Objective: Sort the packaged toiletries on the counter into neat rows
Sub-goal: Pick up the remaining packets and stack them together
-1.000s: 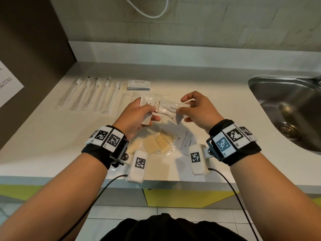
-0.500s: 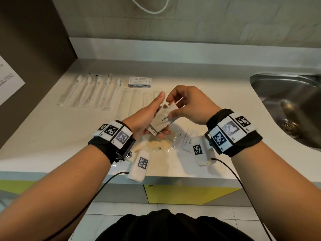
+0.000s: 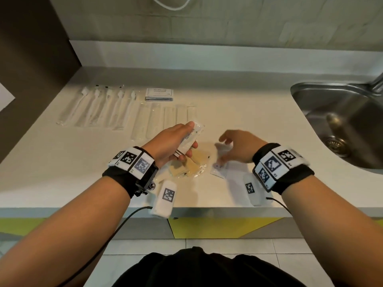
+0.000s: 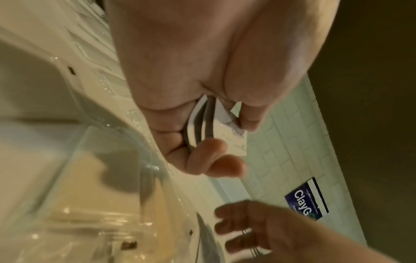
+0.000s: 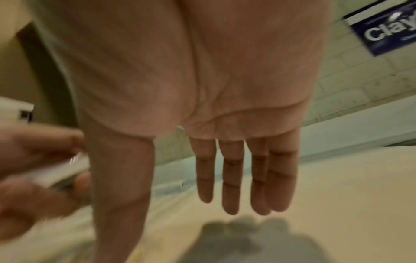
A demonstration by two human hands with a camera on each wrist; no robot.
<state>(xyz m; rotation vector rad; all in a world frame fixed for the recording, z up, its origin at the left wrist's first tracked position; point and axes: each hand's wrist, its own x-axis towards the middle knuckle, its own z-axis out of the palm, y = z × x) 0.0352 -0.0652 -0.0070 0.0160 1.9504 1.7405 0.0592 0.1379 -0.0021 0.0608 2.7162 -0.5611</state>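
My left hand [image 3: 176, 143] grips a small stack of white toothpaste sachets [image 3: 191, 137] above the counter; the left wrist view shows the sachets [image 4: 202, 124] edge-on between thumb and curled fingers. My right hand [image 3: 238, 146] hovers open to the right of it, fingers straight and empty in the right wrist view [image 5: 243, 174]. Under the hands lie tan items in a clear wrapper [image 3: 190, 165] and loose white sachets [image 3: 219, 168]. A row of wrapped toothbrushes [image 3: 97, 106], clear-wrapped combs [image 3: 161, 119] and a stack of shampoo sachets [image 3: 159, 94] lie farther back.
A steel sink [image 3: 342, 125] is set into the counter at the right. A dark wall panel [image 3: 31, 59] borders the left side. The counter's front edge [image 3: 62, 212] runs just under my wrists. A backsplash ledge [image 3: 207, 54] closes the rear.
My right hand has let go of the toothpaste sachets and moved right and down, opening. The left hand keeps the stack and has turned it more upright.
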